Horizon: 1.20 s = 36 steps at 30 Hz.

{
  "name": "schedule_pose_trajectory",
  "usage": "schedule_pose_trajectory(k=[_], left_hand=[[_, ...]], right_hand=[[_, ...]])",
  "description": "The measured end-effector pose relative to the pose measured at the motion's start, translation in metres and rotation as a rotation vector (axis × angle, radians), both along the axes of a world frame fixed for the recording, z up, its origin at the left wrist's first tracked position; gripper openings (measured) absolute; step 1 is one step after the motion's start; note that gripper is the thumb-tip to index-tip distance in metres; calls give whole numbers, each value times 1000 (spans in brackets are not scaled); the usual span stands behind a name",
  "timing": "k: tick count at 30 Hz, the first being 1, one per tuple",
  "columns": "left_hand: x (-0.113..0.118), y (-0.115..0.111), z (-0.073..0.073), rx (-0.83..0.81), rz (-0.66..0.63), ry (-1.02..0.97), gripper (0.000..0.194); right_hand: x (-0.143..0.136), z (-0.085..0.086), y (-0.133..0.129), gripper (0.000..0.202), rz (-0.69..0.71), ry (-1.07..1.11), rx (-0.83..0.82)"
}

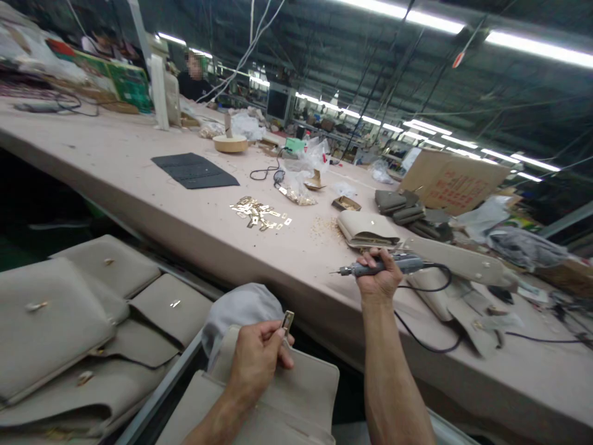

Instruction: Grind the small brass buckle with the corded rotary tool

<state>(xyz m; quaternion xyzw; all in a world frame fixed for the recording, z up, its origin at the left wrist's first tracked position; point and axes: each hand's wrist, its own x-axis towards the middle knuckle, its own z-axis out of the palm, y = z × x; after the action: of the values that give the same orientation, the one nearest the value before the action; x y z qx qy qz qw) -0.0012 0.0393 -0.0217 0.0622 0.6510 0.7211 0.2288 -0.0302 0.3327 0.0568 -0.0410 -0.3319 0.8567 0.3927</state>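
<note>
Between the thumb and fingers of my left hand (pixel 259 358) is a small gold metal plate (pixel 288 320), held upright. Beneath that hand a beige leather bag (pixel 306 383) lies opened out over my lap. My right hand (pixel 377 275) is wrapped round a grey electric screwdriver (pixel 410 263) with a cord, its thin bit pointing left, at the table's front edge. Beyond it on the table lies a folded beige bag (pixel 365 227). A pile of gold metal plates (pixel 259 213) is spread on the table, left of the screwdriver.
Several beige bags (pixel 55 315) are stacked at the lower left. The pinkish table (pixel 185 216) also bears a black sheet (pixel 194 170), a tape roll (pixel 230 144), scattered small screws (pixel 327 228), grey pouches (pixel 403 207) and a cardboard box (pixel 454 179). A person (pixel 192 83) is at the back.
</note>
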Motion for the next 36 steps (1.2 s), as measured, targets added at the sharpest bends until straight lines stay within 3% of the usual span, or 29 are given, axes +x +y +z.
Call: schedule_pose_trajectory(k=[6, 12, 17, 28, 36], left_hand=[[-1, 1, 4, 46, -47, -101, 28], [-2, -1, 4, 76, -35, -142, 24], [-2, -2, 9, 69, -48, -171, 24], [0, -3, 10, 73, -33, -166, 21], [1, -2, 6, 67, -35, -166, 22]], right_hand=[[36, 25, -80, 18, 135, -9, 111], [51, 18, -138, 15, 205, -87, 227], [52, 8, -151, 11, 185, -102, 343], [51, 0, -162, 13, 182, -106, 421], [52, 2, -169, 14, 218, -87, 511]])
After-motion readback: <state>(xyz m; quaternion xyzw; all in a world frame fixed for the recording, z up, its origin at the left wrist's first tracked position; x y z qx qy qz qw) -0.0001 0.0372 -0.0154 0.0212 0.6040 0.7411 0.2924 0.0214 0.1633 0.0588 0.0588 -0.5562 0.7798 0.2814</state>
